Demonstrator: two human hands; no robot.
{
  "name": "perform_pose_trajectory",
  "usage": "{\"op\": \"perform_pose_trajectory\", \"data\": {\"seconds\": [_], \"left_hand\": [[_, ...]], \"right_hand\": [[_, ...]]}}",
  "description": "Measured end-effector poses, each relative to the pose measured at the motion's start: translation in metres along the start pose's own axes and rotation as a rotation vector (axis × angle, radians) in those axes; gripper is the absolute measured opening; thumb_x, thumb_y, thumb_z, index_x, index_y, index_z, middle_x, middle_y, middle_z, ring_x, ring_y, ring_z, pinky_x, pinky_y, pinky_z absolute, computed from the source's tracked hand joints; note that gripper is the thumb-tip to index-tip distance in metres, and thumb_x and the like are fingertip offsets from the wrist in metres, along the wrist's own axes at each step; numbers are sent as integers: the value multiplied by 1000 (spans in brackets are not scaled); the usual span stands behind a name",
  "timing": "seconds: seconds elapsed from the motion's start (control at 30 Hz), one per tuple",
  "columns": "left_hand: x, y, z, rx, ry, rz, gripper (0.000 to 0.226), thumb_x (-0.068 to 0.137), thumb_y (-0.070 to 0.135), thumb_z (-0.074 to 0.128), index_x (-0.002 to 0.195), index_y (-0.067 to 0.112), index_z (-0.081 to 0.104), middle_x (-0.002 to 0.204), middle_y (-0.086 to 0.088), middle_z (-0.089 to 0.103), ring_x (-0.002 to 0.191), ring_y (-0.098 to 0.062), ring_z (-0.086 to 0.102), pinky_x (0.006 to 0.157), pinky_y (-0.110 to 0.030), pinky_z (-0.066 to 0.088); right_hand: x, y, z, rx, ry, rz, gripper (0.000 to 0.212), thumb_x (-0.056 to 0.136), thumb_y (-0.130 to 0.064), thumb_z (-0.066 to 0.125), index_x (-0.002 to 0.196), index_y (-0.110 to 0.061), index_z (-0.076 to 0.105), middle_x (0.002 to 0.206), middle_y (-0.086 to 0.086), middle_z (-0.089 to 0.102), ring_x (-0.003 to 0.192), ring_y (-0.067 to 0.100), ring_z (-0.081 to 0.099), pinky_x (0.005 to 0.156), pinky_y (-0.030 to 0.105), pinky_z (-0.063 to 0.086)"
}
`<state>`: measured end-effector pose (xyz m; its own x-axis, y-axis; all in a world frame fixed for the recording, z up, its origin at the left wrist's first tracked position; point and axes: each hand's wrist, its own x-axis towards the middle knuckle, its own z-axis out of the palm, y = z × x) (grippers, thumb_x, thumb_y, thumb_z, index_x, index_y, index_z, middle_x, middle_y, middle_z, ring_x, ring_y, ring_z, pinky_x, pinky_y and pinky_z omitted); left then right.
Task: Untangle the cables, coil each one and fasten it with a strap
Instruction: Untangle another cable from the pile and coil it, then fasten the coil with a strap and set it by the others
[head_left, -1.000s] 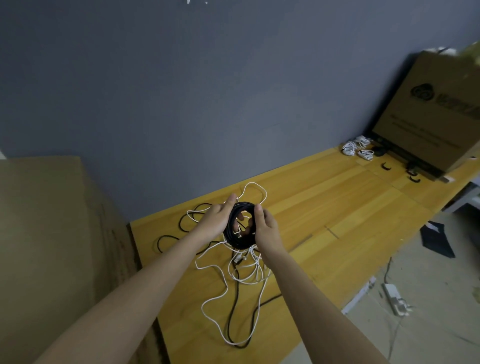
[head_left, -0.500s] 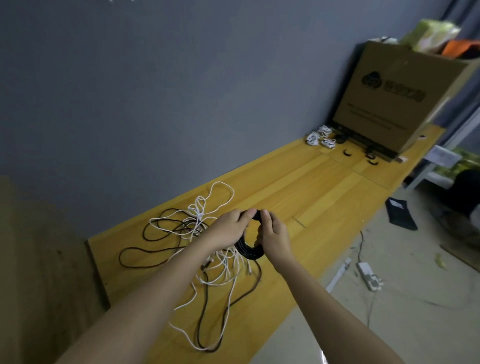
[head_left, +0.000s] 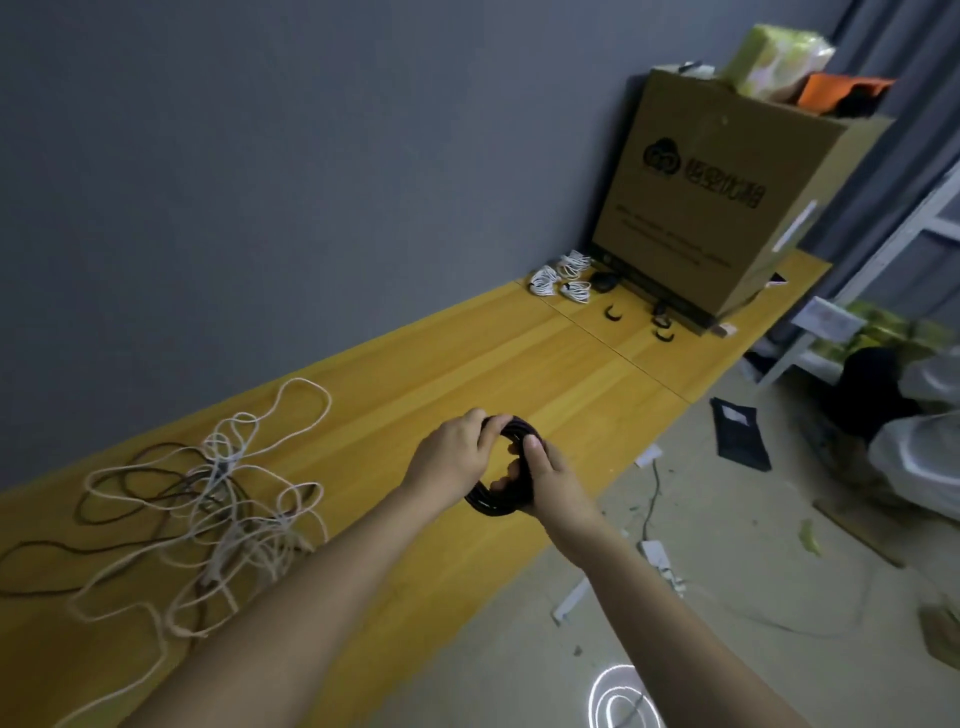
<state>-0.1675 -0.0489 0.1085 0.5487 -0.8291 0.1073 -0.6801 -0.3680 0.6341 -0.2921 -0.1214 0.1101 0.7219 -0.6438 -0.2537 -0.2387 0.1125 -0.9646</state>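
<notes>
Holding a coiled black cable (head_left: 498, 499) above the front edge of the wooden bench (head_left: 467, 374), both hands meet near the middle of the head view. The left hand (head_left: 449, 460) curls its fingers over the upper left arc of the coil, and the right hand (head_left: 545, 480) grips the right side, its thumb laid on top of the loops and its fingers hooked through the centre. The coil is lifted off the bench, tilted, with its lower arc showing dark between the two wrists. To the left, on the bench top, lies a loose tangle of white cables (head_left: 228, 519) mixed with a dark cable (head_left: 130, 483), spread in wide loops; some white loops run toward the near edge of the bench. Whether the coil is joined to that tangle cannot be told. At the far end of the bench, against the grey wall (head_left: 311, 156), three small bundled white cables (head_left: 563, 275) sit close together just beside a large cardboard box (head_left: 717, 208), which stands on the bench with printed markings on its face. A few short black straps (head_left: 613, 314) lie curled on the wood in front of the box, apart from one another. On top of the box rest a yellow-green packet (head_left: 774, 57) and something orange (head_left: 836, 91). Below the bench edge on the right, the floor (head_left: 727, 597) carries a white power strip (head_left: 657, 556) with its lead and a dark flat bag (head_left: 740, 431).
</notes>
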Motion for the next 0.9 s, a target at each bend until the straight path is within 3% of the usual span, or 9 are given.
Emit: {"op": "perform_pose_trajectory", "data": {"seconds": [0.1,0.17,0.23,0.27,0.43,0.53,0.67,0.77,0.9], "left_hand": [[28,26,31,-54,61,-43,37,101,46,31,71,26,37,55,4,38,41,-12,33,38,-26,22],[48,36,46,-82,56,-79,41,100,48,28,83,17,50,63,-2,51,49,-18,46,41,-25,30],[71,39,58,-122,-1,-130,46,100,49,28,94,11,54,80,-11,63,68,-25,61,57,-39,47],[83,39,63,-139,-47,-159,47,101,49,27,93,11,54,85,-12,64,76,-26,63,65,-44,49],[166,24,94,-183,-309,-266,45,100,53,25,91,19,53,83,3,62,79,-13,60,65,-26,43],[224,15,113,-135,-397,-272,57,100,56,22,105,12,58,92,-2,62,82,-17,59,67,-30,42],[298,9,137,-104,-338,-313,48,103,48,26,125,14,52,116,-4,57,95,-19,56,72,-33,41],[342,10,156,-126,-325,-342,36,104,38,31,123,17,52,114,-5,59,82,-18,57,64,-34,42],[395,18,183,-108,-370,-386,31,104,36,34,122,18,51,115,-6,59,92,-28,60,80,-43,49]], "right_hand": [[22,1,-33,-241,155,-179,27,104,-33,30,101,-15,50,67,0,53,51,2,53,51,19,44],[42,2,-52,-297,175,-220,25,104,-30,30,105,-15,50,62,0,54,46,1,51,44,16,38],[66,4,-70,-302,155,-209,25,104,-29,30,107,-15,51,60,0,54,45,1,51,44,15,39],[79,7,-78,-295,138,-190,25,104,-29,30,107,-16,51,60,-1,55,45,1,52,45,15,39],[160,31,-119,-253,44,-62,30,104,-33,29,104,-13,51,64,-1,53,49,3,54,51,19,43],[214,35,-148,-292,8,-28,33,104,-35,28,102,-11,50,66,-2,52,52,6,54,57,27,46],[279,35,-199,-409,-11,14,31,104,-37,29,99,-13,49,69,0,52,55,8,55,57,27,46],[320,37,-246,-464,82,103,31,104,-35,29,104,-12,50,73,0,54,61,9,56,51,17,42],[378,40,-314,-469,185,189,37,104,-34,29,110,-6,51,78,2,55,70,18,58,60,28,42]]}}
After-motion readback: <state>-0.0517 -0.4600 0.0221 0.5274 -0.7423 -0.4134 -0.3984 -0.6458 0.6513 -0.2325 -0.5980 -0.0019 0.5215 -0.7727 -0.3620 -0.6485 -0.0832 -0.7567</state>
